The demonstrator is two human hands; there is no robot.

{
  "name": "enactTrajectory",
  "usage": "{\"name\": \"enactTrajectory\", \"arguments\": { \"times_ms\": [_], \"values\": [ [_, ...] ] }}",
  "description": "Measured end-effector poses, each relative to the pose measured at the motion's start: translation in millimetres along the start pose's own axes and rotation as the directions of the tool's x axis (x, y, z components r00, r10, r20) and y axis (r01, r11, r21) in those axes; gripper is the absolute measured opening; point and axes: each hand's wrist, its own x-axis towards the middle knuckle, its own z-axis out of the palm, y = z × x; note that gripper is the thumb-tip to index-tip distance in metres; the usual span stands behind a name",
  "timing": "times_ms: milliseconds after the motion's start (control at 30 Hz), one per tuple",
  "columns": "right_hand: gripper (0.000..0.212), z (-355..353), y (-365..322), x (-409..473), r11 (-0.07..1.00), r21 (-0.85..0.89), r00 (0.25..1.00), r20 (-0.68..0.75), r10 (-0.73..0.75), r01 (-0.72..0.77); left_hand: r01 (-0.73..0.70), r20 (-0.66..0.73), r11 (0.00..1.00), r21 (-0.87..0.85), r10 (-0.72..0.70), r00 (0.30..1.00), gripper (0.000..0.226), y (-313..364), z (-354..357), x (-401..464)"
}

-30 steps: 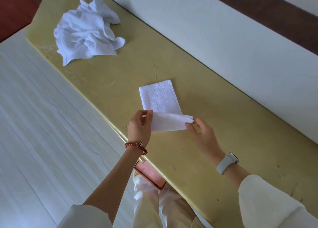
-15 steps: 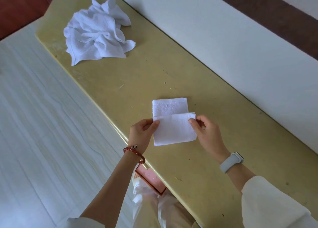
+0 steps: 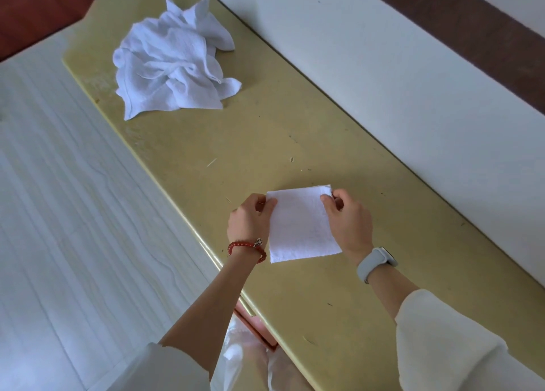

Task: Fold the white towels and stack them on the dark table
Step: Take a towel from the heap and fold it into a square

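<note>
Two hands: both were at the far corners of one folded towel (image 3: pixel 302 225), which lay flat on the yellowish table (image 3: pixel 265 131) close to its near edge.
Left hand (image 3: pixel 250 219): fingers curled, thumb and fingertips pinching the towel's far left corner; a red bead bracelet (image 3: pixel 247 247) sat on the wrist.
Right hand (image 3: pixel 348 219): fingers curled, thumb and forefinger pinching the far right corner; a pale grey watch band (image 3: pixel 374 263) sat on the wrist.
Towel shape: a small, nearly square white packet, its layers stacked so a thin rim of the lower layer showed along the far edge.
Towel direction: the slightly longer side ran from the near table edge away toward the wall (image 3: pixel 383 81), tilted a little to the right; the near edge was free of either hand and lay on the tabletop.
Towel heap (image 3: pixel 174 63): crumpled white towels lay in a loose pile at the far left end of the same table, well apart from the folded one.
Table: long and narrow, set against the wall, its surface scuffed and flecked.
Floor (image 3: pixel 73 213): pale striped boards ran to the left of the table.
Sleeves: white cuffs showed on both forearms at the bottom of the view.
</note>
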Motion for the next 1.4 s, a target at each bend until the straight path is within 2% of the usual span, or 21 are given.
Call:
{"name": "enactTrajectory", "arguments": {
  "times_ms": [167, 500, 667, 700, 733, 767, 800, 867, 900, 967, 1100, 1267, 1400],
  "values": [
    [0.025, 4, -1, 4, 0.998, -0.045, 0.999, 0.009, 0.051, -0.051, 0.052, -0.015, 0.998, 0.038, -0.052, 0.999, 0.021, 1, 4, 4],
    [0.027, 5, -8, 13, 0.979, -0.127, 0.98, 0.097, 0.173, -0.16, 0.165, -0.035, 0.954, 0.251, -0.161, 0.986, 0.022, 11, 7, 10],
    [0.032, 0, -12, 12, 0.97, -0.12, 0.972, 0.076, 0.223, -0.213, 0.153, -0.039, 0.954, 0.259, -0.148, 0.988, 0.024, 11, 0, 9],
    [0.034, -3, -13, 10, 0.972, -0.13, 0.98, 0.022, 0.199, -0.194, 0.098, -0.066, 0.962, 0.254, -0.084, 0.994, 0.025, 8, -1, 7],
    [0.033, -5, -12, 6, 0.981, -0.157, 0.992, -0.064, 0.106, -0.115, 0.001, -0.112, 0.965, 0.262, 0.029, 0.993, 0.024, 4, -1, 4],
    [0.028, -7, -11, 3, 0.978, -0.208, 0.988, -0.142, -0.062, 0.031, -0.134, -0.156, 0.948, 0.289, 0.185, 0.97, 0.021, -1, -1, 1],
    [0.024, -8, -9, -1, 0.939, -0.278, 0.95, -0.174, -0.258, 0.204, -0.282, -0.179, 0.898, 0.338, 0.356, 0.917, 0.018, -8, 0, -3],
    [0.029, -4, -1, -9, 0.781, -0.385, 0.82, -0.095, -0.564, 0.493, -0.5, -0.124, 0.734, 0.46, 0.61, 0.782, 0.023, -20, 7, -10],
    [0.034, 1, 3, -12, 0.708, -0.408, 0.773, -0.009, -0.634, 0.577, -0.553, -0.047, 0.663, 0.505, 0.661, 0.749, 0.029, -25, 12, -13],
    [0.039, 8, 9, -14, 0.644, -0.455, 0.764, 0.14, -0.63, 0.615, -0.584, 0.099, 0.584, 0.564, 0.654, 0.75, 0.039, -33, 19, -18],
    [0.046, 17, 19, -12, 0.635, -0.521, 0.82, 0.321, -0.473, 0.57, -0.547, 0.239, 0.554, 0.628, 0.532, 0.812, 0.052, -47, 24, -19],
    [0.049, 18, 29, -10, 0.636, -0.518, 0.82, 0.357, -0.446, 0.572, -0.533, 0.292, 0.527, 0.662, 0.474, 0.831, 0.061, -51, 22, -19],
    [0.047, 17, 25, -8, 0.699, -0.439, 0.825, 0.328, -0.461, 0.565, -0.516, 0.272, 0.523, 0.678, 0.474, 0.837, 0.059, -48, 22, -19]
  ]
}}
